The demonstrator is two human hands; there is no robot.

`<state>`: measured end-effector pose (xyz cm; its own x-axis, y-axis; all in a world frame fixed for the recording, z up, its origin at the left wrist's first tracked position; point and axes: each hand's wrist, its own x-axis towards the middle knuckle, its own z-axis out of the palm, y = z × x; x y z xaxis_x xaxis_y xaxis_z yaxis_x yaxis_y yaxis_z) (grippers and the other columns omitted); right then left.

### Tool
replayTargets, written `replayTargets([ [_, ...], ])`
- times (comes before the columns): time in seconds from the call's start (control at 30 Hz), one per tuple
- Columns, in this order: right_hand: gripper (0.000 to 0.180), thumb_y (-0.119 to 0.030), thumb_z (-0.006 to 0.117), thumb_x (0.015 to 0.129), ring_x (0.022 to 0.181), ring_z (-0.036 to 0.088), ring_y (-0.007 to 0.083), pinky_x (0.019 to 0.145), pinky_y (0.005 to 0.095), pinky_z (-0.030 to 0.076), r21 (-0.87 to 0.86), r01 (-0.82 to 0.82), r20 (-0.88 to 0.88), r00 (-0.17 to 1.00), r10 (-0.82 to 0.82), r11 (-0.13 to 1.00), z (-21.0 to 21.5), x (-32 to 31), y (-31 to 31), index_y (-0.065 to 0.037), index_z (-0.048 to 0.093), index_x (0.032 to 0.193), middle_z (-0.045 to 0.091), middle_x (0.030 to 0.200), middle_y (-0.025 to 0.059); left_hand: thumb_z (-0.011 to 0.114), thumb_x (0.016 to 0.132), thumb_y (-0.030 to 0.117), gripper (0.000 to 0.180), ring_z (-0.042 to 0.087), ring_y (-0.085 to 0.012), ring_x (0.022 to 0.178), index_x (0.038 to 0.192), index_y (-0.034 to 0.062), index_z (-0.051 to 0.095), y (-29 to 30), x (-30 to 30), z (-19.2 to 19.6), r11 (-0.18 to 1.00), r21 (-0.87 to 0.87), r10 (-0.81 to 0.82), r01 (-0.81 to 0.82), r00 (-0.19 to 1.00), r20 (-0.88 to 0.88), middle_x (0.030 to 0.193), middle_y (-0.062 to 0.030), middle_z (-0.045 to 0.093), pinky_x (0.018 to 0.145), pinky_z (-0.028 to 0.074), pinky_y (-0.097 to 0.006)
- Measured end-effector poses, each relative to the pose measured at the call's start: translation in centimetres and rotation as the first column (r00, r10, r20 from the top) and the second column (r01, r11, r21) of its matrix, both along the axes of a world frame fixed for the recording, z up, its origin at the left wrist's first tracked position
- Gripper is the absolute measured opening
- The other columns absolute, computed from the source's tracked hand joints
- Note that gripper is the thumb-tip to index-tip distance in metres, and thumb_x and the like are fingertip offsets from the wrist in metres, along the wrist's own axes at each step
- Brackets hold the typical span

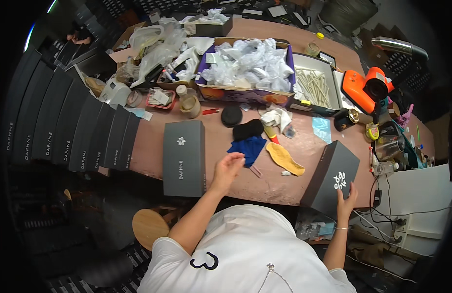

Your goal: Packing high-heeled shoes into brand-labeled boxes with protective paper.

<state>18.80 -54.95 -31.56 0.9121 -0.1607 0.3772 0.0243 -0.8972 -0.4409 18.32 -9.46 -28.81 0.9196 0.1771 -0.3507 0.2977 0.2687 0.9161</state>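
Two grey boxes on the brown table [221,134] | flat grey box [184,157] at left, untouched | left hand [228,169] open, reaching toward the blue cloth [248,147] | yellow cloth [284,158] beside it | right hand [346,197] gripping the tilted grey box [331,177] at the table's near edge

The tabletop [294,180] is reddish brown. Left of the blue cloth [249,148] lies a dark grey box [184,158] with a small white emblem; right of the cloth, a mustard-yellow piece [283,158], then a second dark grey box [331,178] with a white emblem. Behind the cloth, a black pouch [247,129].
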Motion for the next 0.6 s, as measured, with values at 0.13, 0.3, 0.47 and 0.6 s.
replayTargets([
  [0.13, 0.042, -0.014, 0.067, 0.085, 0.089, 0.062, 0.0168, 0.077, 0.0293, 0.051, 0.618, -0.187, -0.348, 0.805, 0.48, 0.764, 1.0, 2.3, 20.5, -0.001, 0.055, 0.123, 0.063, 0.106, 0.011, 0.067, 0.087, 0.023, 0.034, 0.058, -0.0165, 0.077, 0.109, -0.0015, 0.058, 15.5, -4.1, -2.5, 0.447, 0.796, 0.193, -0.408, 0.913, 0.36, 0.087, -0.0054, 0.061, 0.069, 0.046, -0.027],
  [0.3, 0.063, -0.028, 0.07, 0.086, 0.09, 0.062, 0.0188, 0.075, 0.0293, 0.053, 0.895, 0.194, -0.446, 0.408, 0.796, 0.402, -5.4, -1.3, 42.2, 0.002, 0.041, 0.134, 0.059, 0.109, 0.0174, 0.072, 0.081, 0.042, 0.053, 0.05, -0.0128, 0.064, 0.111, 0.0009, 0.055, 26.4, -9.2, -7.8, 0.962, 0.247, 0.016, 0.117, 0.878, -0.479, 0.079, -0.0044, 0.054, 0.051, 0.039, -0.026],
  [0.47, 0.062, -0.035, 0.075, 0.08, 0.083, 0.062, 0.0178, 0.072, 0.0314, 0.054, 0.826, 0.298, -0.556, 0.298, 0.776, 0.477, -3.0, -0.7, 47.3, 0.001, 0.045, 0.12, 0.057, 0.095, 0.0097, 0.074, 0.079, 0.045, 0.049, 0.042, -0.0062, 0.06, 0.098, 0.004, 0.055, 27.9, -10.1, -6.4, 1.0, 0.005, -0.006, 0.009, 0.924, -0.382, 0.075, 0.0007, 0.051, 0.048, 0.031, -0.021],
  [0.6, 0.047, -0.035, 0.075, 0.081, 0.085, 0.061, 0.0167, 0.076, 0.034, 0.054, 0.802, 0.253, -0.59, 0.202, 0.782, 0.54, -1.3, 1.0, 46.5, -0.003, 0.049, 0.103, 0.056, 0.092, 0.0072, 0.075, 0.078, 0.044, 0.048, 0.044, -0.0054, 0.062, 0.098, 0.0052, 0.055, 27.5, -10.8, -7.9, 0.999, -0.019, 0.043, -0.048, 0.977, -0.21, 0.076, 0.0014, 0.052, 0.051, 0.031, -0.02],
])
